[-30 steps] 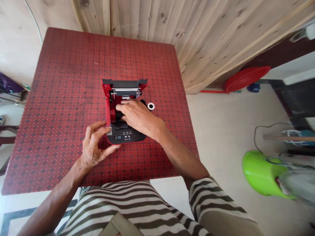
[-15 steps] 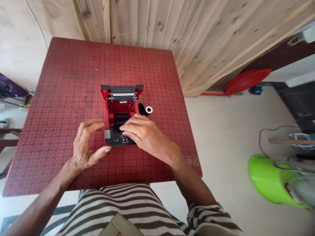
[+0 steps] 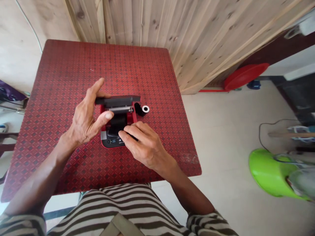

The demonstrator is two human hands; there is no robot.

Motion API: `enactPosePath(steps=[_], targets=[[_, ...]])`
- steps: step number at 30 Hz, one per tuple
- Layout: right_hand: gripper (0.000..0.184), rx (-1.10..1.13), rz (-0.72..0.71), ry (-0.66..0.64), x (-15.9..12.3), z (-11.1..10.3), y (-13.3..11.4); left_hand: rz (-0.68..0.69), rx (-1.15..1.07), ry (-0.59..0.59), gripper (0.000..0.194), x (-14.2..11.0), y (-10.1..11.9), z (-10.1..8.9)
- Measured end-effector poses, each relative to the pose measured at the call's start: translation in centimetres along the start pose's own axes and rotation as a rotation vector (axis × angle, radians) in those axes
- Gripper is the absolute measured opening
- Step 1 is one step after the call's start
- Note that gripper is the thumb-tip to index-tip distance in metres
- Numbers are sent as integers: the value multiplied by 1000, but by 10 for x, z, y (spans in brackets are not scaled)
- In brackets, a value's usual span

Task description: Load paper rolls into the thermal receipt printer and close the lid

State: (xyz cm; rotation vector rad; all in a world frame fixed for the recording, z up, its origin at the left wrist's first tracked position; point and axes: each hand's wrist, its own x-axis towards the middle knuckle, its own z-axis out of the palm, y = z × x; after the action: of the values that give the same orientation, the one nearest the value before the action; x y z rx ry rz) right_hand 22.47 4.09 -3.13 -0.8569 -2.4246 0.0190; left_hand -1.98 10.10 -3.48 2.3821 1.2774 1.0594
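Note:
A small red and black printer (image 3: 106, 143) sits on the table, its lid (image 3: 123, 100) tilted forward and partly raised. A metal roller bar (image 3: 120, 109) shows under the lid. My left hand (image 3: 86, 114) is at the lid's left end, a finger behind its edge and the thumb in front; the index finger points up. Inside the printer a black strip (image 3: 118, 123) runs toward the front panel. My right hand (image 3: 146, 144) pinches the strip's front end at the panel's right side; the fingers partly hide it. Beside the printer lies a black roll with a white end (image 3: 145, 108).
The red patterned table (image 3: 73, 72) meets a wooden plank wall (image 3: 137, 23) at the back. On the floor to the right are a green bucket (image 3: 263, 170), a red basin (image 3: 246, 76) and a dark cable (image 3: 263, 132).
My left hand has moved up from the printer's left side to the lid, which has swung forward and lower. My right hand has come out of the compartment, drawing the black strip to the front.

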Motion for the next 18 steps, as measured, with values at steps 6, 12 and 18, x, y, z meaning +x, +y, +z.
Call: enactPosePath(steps=[6,12,18], targets=[[18,-54,-39,25,-9,4,-3,201,80,-123,78,-51,11,5],[23,-22,0,1,-13,9,-3,147,101,-105,88,-59,8,15],[22,136,55,23,-8,-3,-1,182,149,-99,90,-61,9,15]])
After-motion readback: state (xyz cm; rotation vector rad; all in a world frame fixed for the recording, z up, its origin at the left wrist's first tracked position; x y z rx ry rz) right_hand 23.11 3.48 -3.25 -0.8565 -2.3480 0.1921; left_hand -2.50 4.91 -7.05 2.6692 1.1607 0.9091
